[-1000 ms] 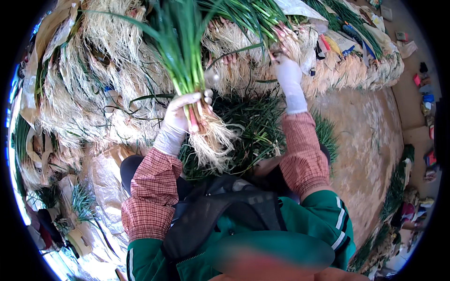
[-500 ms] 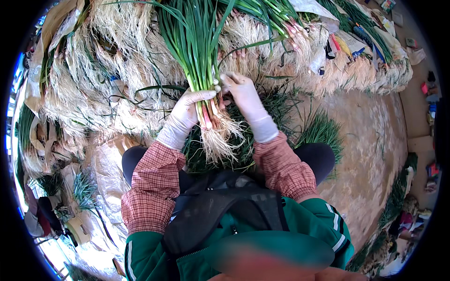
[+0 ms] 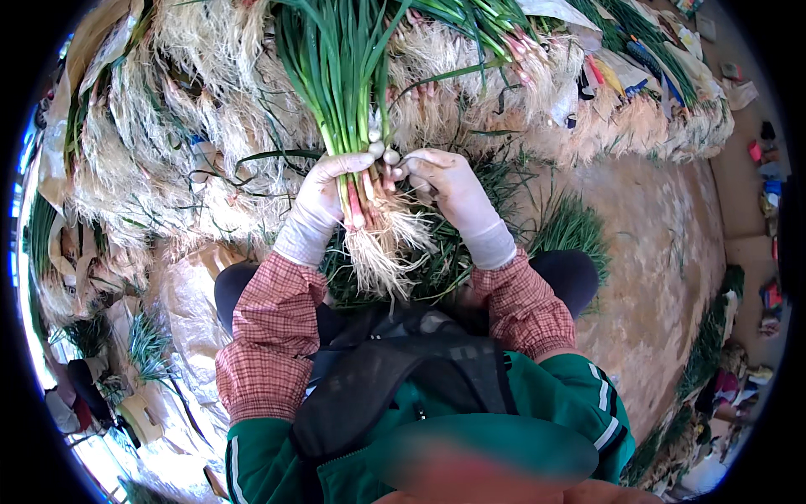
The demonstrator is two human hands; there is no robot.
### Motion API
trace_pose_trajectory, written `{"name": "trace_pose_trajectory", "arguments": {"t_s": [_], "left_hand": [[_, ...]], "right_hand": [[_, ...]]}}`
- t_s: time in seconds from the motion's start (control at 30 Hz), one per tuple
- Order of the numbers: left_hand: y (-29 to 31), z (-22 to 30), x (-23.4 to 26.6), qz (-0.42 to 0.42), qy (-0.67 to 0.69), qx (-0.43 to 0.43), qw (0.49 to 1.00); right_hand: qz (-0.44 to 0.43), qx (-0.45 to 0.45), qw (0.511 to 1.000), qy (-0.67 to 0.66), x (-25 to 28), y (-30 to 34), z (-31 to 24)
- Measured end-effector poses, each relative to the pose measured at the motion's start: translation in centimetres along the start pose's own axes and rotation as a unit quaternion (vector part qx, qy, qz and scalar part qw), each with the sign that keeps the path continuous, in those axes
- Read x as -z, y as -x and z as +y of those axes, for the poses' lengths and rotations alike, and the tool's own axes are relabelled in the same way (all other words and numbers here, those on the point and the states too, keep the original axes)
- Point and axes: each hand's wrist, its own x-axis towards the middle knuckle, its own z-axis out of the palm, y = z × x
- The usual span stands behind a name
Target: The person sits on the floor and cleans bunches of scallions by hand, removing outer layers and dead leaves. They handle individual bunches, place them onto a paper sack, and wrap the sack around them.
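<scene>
A bunch of green garlic (image 3: 342, 101) lies across my left hand (image 3: 323, 189), its long green leaves pointing away and its pale roots hanging toward me. My gloved left hand is closed around the stalks just above the reddish-white stem bases, thumb across the front, fingertips showing on the right side. Beside it, my gloved right hand (image 3: 449, 176) has its fingers curled in a pinch at the right edge of the bunch, close to the left fingertips. What sits in that pinch is too small to tell.
A thick pile of garlic plants with whitish roots (image 3: 126, 160) runs across the far side. More bunches with pink stems (image 3: 525, 55) lie on top. Cut green leaves (image 3: 571, 239) are heaped between and beside my knees. Plastic sheeting (image 3: 189, 294) lies at the left.
My right hand has moved slightly right and down, from beside the stalks toward the stem bases, its fingers still curled. My left hand keeps its hold, with the bunch shifted slightly left.
</scene>
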Motion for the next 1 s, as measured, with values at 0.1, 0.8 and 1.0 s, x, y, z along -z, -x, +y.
{"name": "trace_pose_trajectory", "arguments": {"t_s": [0.1,0.8,1.0], "left_hand": [[-0.5,0.2,-0.9,-0.059,0.068,0.001,0.996],[-0.7,1.0,-1.6,-0.116,0.157,-0.035,0.98],[-2.1,1.2,0.0,-0.023,0.019,-0.086,0.996]], "right_hand": [[0.043,0.243,0.95,-0.189,2.7,1.2,-0.6],[0.031,0.409,0.741,0.532,-3.5,2.9,-1.7],[0.111,0.283,0.879,0.367,-3.8,4.9,-3.9]]}}
